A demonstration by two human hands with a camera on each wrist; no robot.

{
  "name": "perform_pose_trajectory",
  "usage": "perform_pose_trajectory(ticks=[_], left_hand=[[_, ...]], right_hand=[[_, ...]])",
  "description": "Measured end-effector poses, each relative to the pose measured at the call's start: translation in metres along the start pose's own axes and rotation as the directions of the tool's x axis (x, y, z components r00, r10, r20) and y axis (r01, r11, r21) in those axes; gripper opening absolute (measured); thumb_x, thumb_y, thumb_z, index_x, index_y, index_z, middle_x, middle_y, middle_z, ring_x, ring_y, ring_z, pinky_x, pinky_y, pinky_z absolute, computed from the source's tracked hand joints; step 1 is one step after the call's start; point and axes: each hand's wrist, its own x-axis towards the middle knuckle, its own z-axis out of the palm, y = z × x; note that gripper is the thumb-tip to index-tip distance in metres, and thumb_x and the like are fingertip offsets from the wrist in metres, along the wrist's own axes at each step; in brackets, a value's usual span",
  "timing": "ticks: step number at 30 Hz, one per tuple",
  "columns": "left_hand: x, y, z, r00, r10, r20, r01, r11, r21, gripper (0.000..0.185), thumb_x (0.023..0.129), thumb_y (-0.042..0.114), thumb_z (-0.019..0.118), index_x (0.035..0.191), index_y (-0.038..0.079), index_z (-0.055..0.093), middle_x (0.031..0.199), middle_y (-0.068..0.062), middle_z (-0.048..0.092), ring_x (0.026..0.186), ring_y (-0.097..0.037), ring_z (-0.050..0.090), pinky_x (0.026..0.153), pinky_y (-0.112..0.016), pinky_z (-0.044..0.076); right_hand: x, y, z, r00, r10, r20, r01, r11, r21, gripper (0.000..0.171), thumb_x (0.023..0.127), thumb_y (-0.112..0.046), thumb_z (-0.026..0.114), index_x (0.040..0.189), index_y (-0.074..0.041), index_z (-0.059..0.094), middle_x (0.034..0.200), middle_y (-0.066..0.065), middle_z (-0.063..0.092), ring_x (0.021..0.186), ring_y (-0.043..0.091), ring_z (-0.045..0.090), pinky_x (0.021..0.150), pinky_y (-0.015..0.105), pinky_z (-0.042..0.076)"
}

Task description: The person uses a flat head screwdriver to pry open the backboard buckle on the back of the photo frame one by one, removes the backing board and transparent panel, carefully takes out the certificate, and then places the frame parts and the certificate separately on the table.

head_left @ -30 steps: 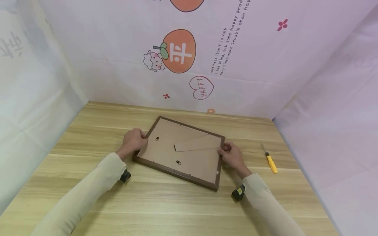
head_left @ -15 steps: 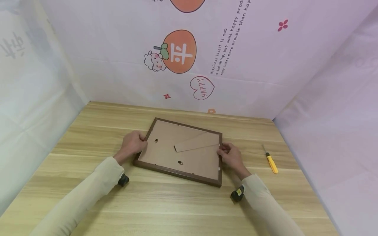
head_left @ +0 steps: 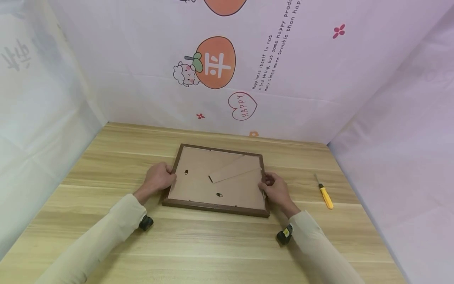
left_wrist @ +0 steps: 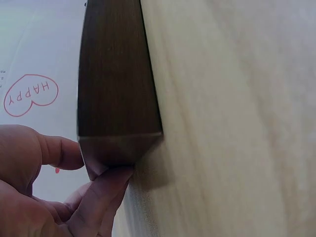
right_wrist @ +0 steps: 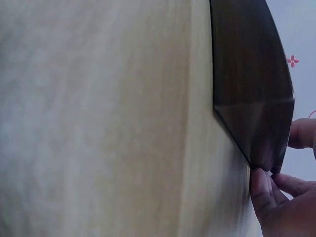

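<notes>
Frame (head_left: 216,181) lies face down on the worktop (head_left: 213,244), its brown backing board up, roughly in the middle and squared to the near edge. A folded stand strip (head_left: 235,170) lies flat across the back, slanting up toward the right, and two small hanging clips sit on the board, one near the left side and one near the bottom.

The left hand (head_left: 159,178) grips the frame's left edge, fingers curled round the moulding; the left wrist view shows a thumb and a finger pinching the dark wood corner (left_wrist: 116,148). The right hand (head_left: 276,189) grips the right edge the same way, fingers curled round the rim; the right wrist view shows fingertips (right_wrist: 260,190) pressed to the lower edge of the dark moulding (right_wrist: 252,98). Both forearms wear pale sleeves, each with a small black device at the wrist.

A yellow-handled tool (head_left: 324,194) lies on the worktop, well apart from the frame on the right side. Behind the worktop hangs a pale cloth (head_left: 248,71) printed with an orange fruit, a small sheep, a "HAPPY" heart and lines of text.
</notes>
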Motion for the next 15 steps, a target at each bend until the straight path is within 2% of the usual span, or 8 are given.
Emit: perform_pose_trajectory(ticks=[5,15], left_hand=[[-0.0012,-0.0036,0.0015,1.0,-0.009,0.022,0.01,1.0,-0.007,0.041,0.084,0.01,0.056,0.052,0.018,0.032,0.048,0.008,0.028,0.044,-0.006,0.029,0.04,-0.018,0.023],[-0.0093,-0.0006,-0.0004,0.993,-0.087,0.08,0.091,0.995,-0.05,0.038,0.085,0.011,0.057,0.053,0.017,0.038,0.049,0.008,0.035,0.045,-0.007,0.036,0.041,-0.02,0.029]], right_hand=[[-0.0012,0.0015,0.0007,1.0,-0.013,0.004,0.013,1.0,0.021,0.051,0.094,-0.016,0.063,0.14,0.0,0.047,0.123,0.018,0.06,0.111,0.029,0.058,0.09,0.036,0.052],[-0.0024,-0.0001,0.0004,1.0,-0.017,-0.003,0.017,0.999,0.033,0.047,0.094,-0.013,0.061,0.139,-0.002,0.049,0.122,0.018,0.061,0.112,0.029,0.058,0.092,0.04,0.052]])
